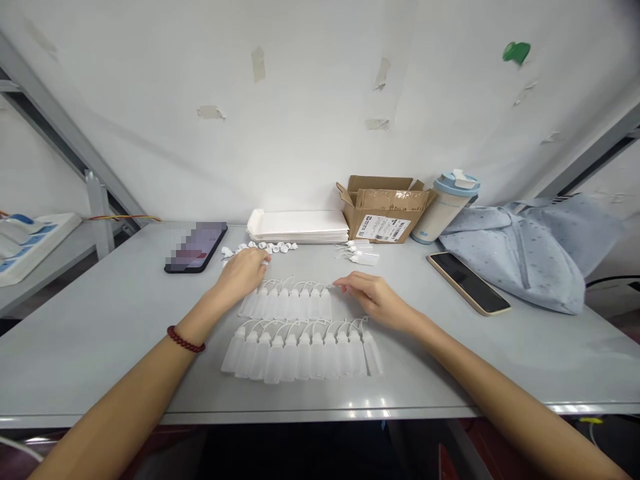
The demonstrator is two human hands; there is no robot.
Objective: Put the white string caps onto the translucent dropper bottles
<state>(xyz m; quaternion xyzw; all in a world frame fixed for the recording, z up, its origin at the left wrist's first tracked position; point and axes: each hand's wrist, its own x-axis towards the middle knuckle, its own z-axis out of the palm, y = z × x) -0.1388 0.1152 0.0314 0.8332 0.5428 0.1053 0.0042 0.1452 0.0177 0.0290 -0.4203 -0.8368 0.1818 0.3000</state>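
Two rows of small translucent squeeze bottles lie side by side on the grey table: a far row (pixel 287 303) and a near row (pixel 303 350). My left hand (pixel 243 270) rests at the left end of the far row, fingers curled over a small white piece I cannot name. My right hand (pixel 376 298) lies at the right end of that row, fingertips pinched at the cap tether of the last bottle. A red bead bracelet (pixel 185 340) circles my left wrist. Loose white caps (pixel 270 248) lie just beyond my left hand, and a few loose bottles (pixel 363 253) beyond my right.
A stack of white bags (pixel 300 227), an open cardboard box (pixel 383 210) and a lidded cup (pixel 445 207) stand by the wall. One phone (pixel 196 248) lies at back left, another (pixel 469 283) at right beside a blue cloth bag (pixel 530 250). A power strip (pixel 30 240) sits far left.
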